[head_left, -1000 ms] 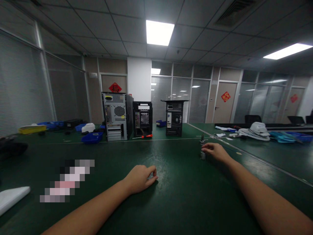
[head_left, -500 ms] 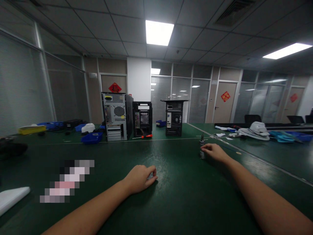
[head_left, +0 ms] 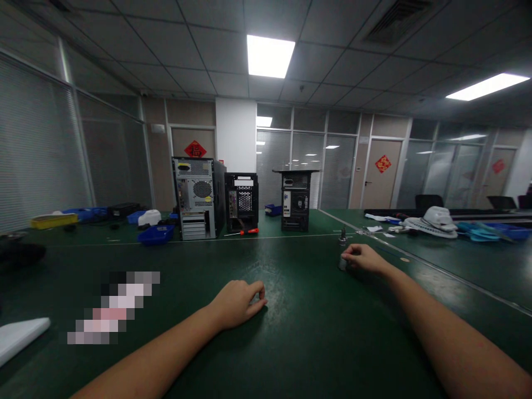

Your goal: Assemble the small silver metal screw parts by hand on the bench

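My right hand [head_left: 364,258] is closed in a pinch on a small grey metal cylinder [head_left: 342,264], which stands upright on the green table. Just behind that cylinder is a narrow metal piece with a thin tip [head_left: 343,237]; I cannot tell whether the two are joined. My left hand [head_left: 238,302] rests on the tabletop near the middle. Its fingers are loosely curled, with a gap between thumb and forefinger, and nothing shows in it.
Three computer towers [head_left: 198,194] stand across the back. A red-handled screwdriver [head_left: 249,231] lies before the middle one. Blue trays [head_left: 155,235] and a yellow tray [head_left: 54,220] sit at left. A white hat [head_left: 434,221] lies at right; a white object [head_left: 22,337] is near left.
The fingertips of my right hand have shifted slightly down and right against the metal cylinder. My left hand stays in place.
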Demonstrator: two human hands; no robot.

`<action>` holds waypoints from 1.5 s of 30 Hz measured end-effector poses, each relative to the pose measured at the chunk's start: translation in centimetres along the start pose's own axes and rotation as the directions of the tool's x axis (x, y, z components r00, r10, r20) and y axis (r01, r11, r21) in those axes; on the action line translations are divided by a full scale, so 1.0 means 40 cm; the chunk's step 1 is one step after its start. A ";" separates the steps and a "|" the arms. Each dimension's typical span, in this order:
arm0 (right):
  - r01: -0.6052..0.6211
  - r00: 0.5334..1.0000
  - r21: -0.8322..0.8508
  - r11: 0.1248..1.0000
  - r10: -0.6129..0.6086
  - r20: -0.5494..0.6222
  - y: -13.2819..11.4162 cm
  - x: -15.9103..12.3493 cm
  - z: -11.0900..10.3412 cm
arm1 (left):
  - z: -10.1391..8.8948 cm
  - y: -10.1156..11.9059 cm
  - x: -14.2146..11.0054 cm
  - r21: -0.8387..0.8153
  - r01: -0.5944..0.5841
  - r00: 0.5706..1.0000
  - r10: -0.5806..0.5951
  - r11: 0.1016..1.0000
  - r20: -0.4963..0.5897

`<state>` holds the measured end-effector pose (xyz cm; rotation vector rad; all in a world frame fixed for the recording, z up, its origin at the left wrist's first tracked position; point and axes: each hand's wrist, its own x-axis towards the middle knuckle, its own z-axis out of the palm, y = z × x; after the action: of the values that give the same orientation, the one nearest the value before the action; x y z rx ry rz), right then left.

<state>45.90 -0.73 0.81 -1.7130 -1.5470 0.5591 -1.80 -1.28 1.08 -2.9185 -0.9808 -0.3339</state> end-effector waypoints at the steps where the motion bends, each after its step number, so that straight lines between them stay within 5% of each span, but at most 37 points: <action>1: 0.000 1.000 0.027 1.000 -0.001 0.028 -0.006 -0.004 0.001 | 0.001 -0.001 0.000 0.002 -0.001 1.000 0.001 1.000 -0.003; 13: 0.064 0.996 0.001 0.998 -0.064 0.066 -0.012 -0.003 0.012 | -0.003 0.002 -0.001 -0.013 -0.007 1.000 0.007 1.000 -0.008; 24: 0.139 0.989 -0.242 0.960 -0.145 -0.010 -0.013 -0.006 -0.001 | -0.005 0.001 -0.001 -0.015 -0.001 1.000 0.001 1.000 0.002; 38: 0.129 0.991 -0.073 0.989 -0.126 0.042 -0.003 -0.013 0.007 | -0.003 0.001 -0.002 -0.014 -0.002 1.000 0.002 1.000 -0.003; 45: 0.044 0.979 -0.237 0.971 -0.089 -0.182 0.071 -0.003 -0.025 | -0.004 0.001 -0.001 -0.010 0.005 1.000 -0.005 1.000 0.006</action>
<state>48.44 -1.07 -0.76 -1.8207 -1.5719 0.1770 -1.83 -1.37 1.24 -2.9287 -0.9900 -0.3311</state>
